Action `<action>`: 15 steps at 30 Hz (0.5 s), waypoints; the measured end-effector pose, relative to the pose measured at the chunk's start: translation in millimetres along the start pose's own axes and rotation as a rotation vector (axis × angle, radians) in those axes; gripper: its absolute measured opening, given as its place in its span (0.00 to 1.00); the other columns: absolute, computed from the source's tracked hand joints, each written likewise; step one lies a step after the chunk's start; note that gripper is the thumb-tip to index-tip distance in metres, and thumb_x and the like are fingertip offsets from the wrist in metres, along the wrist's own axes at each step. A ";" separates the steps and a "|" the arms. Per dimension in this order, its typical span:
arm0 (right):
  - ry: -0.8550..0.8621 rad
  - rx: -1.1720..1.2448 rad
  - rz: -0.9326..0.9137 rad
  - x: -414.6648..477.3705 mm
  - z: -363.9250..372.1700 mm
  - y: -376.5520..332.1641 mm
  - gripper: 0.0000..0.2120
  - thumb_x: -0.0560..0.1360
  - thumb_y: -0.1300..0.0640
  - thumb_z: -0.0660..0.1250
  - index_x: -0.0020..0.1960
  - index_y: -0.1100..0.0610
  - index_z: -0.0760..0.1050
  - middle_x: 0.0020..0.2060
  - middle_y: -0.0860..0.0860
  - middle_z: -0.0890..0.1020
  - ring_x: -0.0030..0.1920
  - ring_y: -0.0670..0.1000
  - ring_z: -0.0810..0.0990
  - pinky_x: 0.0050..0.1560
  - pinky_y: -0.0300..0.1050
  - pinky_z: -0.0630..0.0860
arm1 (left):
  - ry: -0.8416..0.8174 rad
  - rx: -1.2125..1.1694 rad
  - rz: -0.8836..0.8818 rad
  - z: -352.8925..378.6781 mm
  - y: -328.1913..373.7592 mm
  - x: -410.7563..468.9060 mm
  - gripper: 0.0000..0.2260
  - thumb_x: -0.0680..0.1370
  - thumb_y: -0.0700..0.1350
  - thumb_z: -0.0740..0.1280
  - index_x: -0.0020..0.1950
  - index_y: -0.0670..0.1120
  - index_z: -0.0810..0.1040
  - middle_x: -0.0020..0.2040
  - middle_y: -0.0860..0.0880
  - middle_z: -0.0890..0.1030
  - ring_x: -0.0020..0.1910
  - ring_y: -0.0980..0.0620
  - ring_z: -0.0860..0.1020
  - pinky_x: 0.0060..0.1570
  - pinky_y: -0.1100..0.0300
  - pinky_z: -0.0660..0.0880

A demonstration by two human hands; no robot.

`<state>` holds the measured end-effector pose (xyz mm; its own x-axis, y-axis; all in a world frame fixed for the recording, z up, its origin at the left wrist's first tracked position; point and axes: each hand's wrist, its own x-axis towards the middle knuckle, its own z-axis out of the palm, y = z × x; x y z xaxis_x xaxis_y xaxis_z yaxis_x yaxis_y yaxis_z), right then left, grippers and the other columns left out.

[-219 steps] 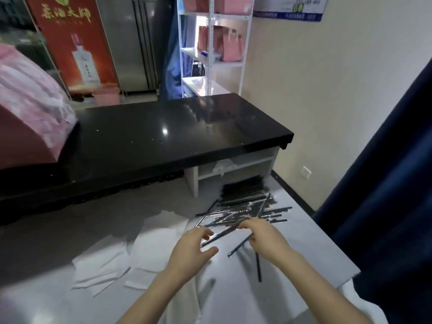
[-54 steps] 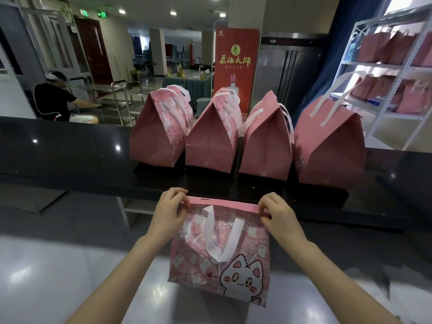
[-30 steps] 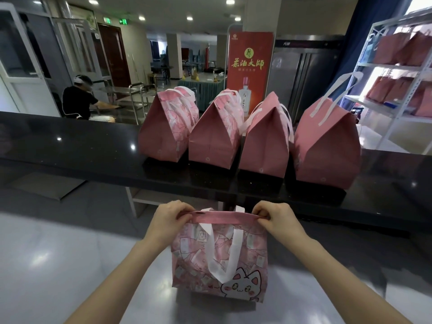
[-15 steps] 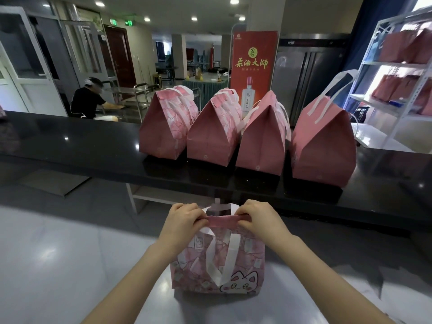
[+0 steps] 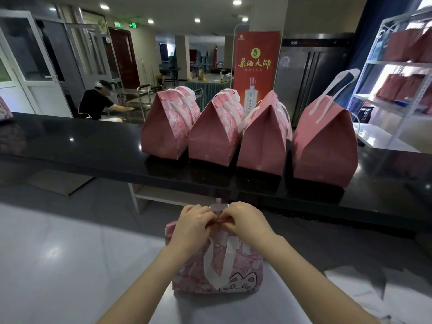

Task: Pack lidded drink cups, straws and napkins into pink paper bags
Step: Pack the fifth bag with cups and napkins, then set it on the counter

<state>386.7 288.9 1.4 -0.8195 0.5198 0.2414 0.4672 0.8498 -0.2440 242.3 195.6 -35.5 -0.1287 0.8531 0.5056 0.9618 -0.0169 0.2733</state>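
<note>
1. Nearest, the pale worktop (image 5: 58, 265) carries the pink bag (image 5: 245, 263). It stands upright with its cat print facing the person and its white handle (image 5: 208, 263) hanging down the front.
2. Both hands are on the bag's top edge. The left hand (image 5: 194, 226) and right hand (image 5: 245, 224) have curled fingers pinching the folded mouth at its middle, fingertips almost meeting. What is inside is hidden.
3. The bag stands straight ahead, directly under both hands, with its top edge running left to right, so neither hand is nearer. This looks like the closing step.
4. White sheets (image 5: 374, 293), probably napkins, lie on the worktop to the right.
5. Beyond and higher, the black counter (image 5: 70, 141) holds 4 closed bags (image 5: 212, 136) in a row. If this bag is to join them, it must go up and forward.
6. Farthest back are a shelf (image 5: 383, 64) of more pink bags and a seated person (image 5: 95, 101).
</note>
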 end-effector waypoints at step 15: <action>-0.075 0.050 0.112 -16.9 -23.4 47.4 0.09 0.72 0.51 0.71 0.52 0.48 0.82 0.46 0.42 0.82 0.48 0.44 0.78 0.50 0.41 0.76 | -0.019 0.021 -0.219 -44.3 -52.5 -41.0 0.07 0.73 0.49 0.73 0.50 0.50 0.84 0.45 0.56 0.81 0.43 0.56 0.77 0.50 0.56 0.75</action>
<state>430.5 322.4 7.7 -0.7866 0.6015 0.1392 0.5415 0.7805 -0.3125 186.4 138.4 -34.4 -0.3308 0.8450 0.4201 0.9161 0.1806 0.3581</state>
